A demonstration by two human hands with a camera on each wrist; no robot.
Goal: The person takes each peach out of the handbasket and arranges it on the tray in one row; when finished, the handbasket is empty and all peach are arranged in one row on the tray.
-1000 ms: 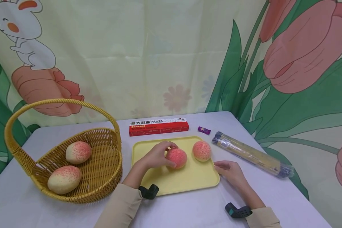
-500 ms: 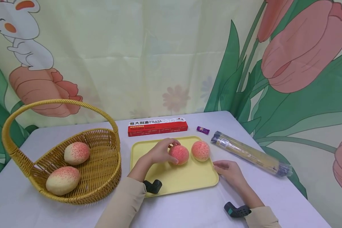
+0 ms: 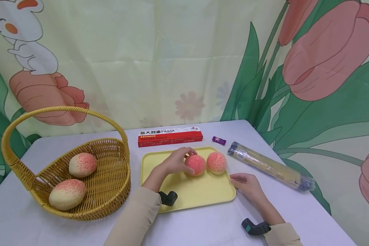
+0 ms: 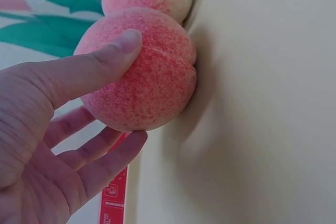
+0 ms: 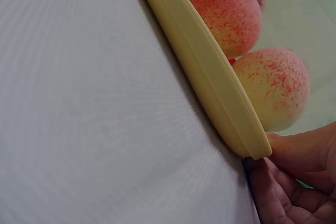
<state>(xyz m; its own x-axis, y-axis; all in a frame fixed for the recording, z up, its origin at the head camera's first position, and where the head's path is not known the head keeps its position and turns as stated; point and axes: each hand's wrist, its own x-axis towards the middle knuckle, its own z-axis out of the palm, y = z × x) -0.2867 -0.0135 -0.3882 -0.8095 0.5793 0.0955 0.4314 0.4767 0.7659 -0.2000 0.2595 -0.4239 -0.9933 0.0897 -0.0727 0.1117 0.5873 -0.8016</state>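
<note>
My left hand [image 3: 176, 162] holds a pink peach [image 3: 196, 166] low over the yellow tray [image 3: 200, 194]. In the left wrist view its thumb lies across the near side of the held peach [image 4: 152, 93], with fingers spread beneath. Right beside it, a second peach [image 3: 216, 163], paler at its base, sits near the tray's right side. My right hand [image 3: 247, 186] pinches the tray's right edge. The right wrist view shows the thumb above the tray rim [image 5: 220, 77] and the fingers below it.
To the left stands a wicker basket [image 3: 115, 181] with a tall handle, two peaches [image 3: 83, 164] inside. Behind the tray lie a red pasta box [image 3: 170, 137] and a small purple packet [image 3: 219, 140]. A clear-wrapped pasta pack [image 3: 270, 166] lies at the right.
My left hand has moved right and slightly back with its peach, closing the gap to the other peach. The right hand stays at the tray's edge.
</note>
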